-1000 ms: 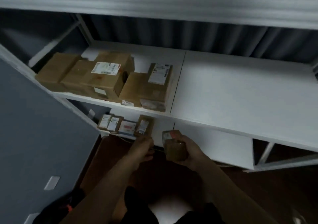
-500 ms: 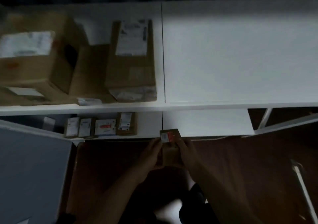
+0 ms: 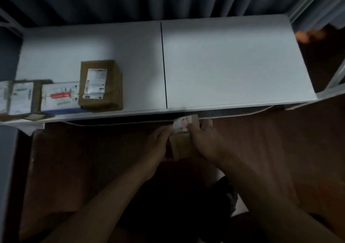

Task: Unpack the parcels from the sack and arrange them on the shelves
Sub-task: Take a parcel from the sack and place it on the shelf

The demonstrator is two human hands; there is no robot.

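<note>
Both hands pinch one small cardboard parcel (image 3: 182, 140): left hand (image 3: 157, 145) on its left side, right hand (image 3: 204, 142) on its right, just short of the white shelf (image 3: 233, 65) ahead. Pushed forward too low, it may catch the shelf's front edge and slip loose.

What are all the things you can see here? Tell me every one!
shelf: one, white, across the middle, split by a dark seam.
parcels on shelf: three, at its left front in a row; brown box with white label, white one with red stripe, brown and white one cut by the edge.
small parcel: one, brown with white label, below the shelf's front edge.
curtain: one, dark grey, behind.
floor: brown.
left hand, right hand: both holding the small parcel.
</note>
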